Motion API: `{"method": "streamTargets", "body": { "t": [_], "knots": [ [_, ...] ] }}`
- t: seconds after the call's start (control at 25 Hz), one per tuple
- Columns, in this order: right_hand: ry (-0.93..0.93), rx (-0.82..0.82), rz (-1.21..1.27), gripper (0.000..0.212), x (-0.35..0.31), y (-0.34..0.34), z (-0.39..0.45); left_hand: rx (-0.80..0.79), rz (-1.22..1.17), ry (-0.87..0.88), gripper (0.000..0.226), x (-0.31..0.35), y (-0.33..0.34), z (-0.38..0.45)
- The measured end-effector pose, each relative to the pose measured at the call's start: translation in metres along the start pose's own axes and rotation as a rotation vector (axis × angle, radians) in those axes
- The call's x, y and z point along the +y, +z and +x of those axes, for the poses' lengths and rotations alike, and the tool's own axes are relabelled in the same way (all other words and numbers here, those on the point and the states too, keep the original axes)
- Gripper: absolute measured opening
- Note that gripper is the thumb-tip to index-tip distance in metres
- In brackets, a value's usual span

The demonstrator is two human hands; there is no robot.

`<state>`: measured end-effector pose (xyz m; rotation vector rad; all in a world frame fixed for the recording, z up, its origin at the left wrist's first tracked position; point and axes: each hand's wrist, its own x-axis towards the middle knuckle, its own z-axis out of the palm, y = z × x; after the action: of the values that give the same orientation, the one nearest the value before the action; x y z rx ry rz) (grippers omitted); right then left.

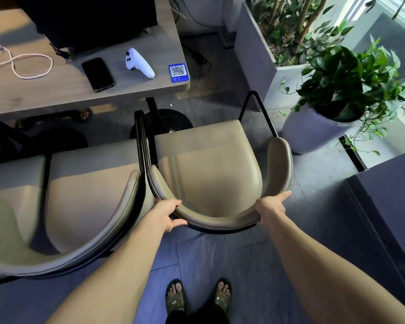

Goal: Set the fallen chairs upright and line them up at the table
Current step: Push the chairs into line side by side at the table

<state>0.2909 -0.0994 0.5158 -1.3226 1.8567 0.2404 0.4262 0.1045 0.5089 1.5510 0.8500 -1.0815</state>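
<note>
A beige padded chair [208, 169] with a black metal frame stands upright in front of me, its seat facing the grey wooden table [56, 94]. My left hand [167, 213] grips the left part of its curved backrest. My right hand [270, 206] holds the right part of the backrest, index finger stretched along the rim. A second matching chair [80, 206] stands upright to its left, its armrest touching the first chair's frame. The front edge of the right chair sits just short of the table's corner.
On the table lie a black phone [98, 74], a white controller [138, 63], a blue QR card [178, 73], a white cable [21, 64] and a dark monitor [87, 19]. A potted plant [332, 106] and a grey planter box [262, 54] stand right of the chair. Another person's sandalled foot [83, 114] shows under the table.
</note>
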Motion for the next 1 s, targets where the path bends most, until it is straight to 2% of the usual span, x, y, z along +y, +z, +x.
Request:
{"method": "streamTargets", "body": {
  "t": [0.36,0.68,0.8,0.84,0.92,1.0],
  "knots": [
    [-0.006,0.044,-0.026,0.105,0.010,0.017,-0.001,0.028,0.090,-0.033,0.042,0.008,-0.010,0.005],
    [0.003,0.054,-0.046,0.107,0.014,0.024,0.001,0.066,0.059,-0.035,0.050,0.011,-0.016,0.014],
    [0.016,0.066,-0.017,0.103,0.012,0.020,-0.006,0.029,0.040,-0.034,0.054,0.007,-0.018,0.007],
    [-0.004,0.083,-0.055,0.100,0.011,0.019,-0.011,0.006,0.071,-0.015,0.056,0.005,-0.019,0.002],
    [-0.156,0.156,-0.286,0.092,0.009,0.019,-0.029,0.040,0.261,0.097,0.065,0.002,-0.032,-0.003],
    [-0.412,0.184,-0.558,0.082,0.006,0.031,-0.050,0.262,0.531,0.299,0.073,0.003,-0.054,-0.001]
  ]
}}
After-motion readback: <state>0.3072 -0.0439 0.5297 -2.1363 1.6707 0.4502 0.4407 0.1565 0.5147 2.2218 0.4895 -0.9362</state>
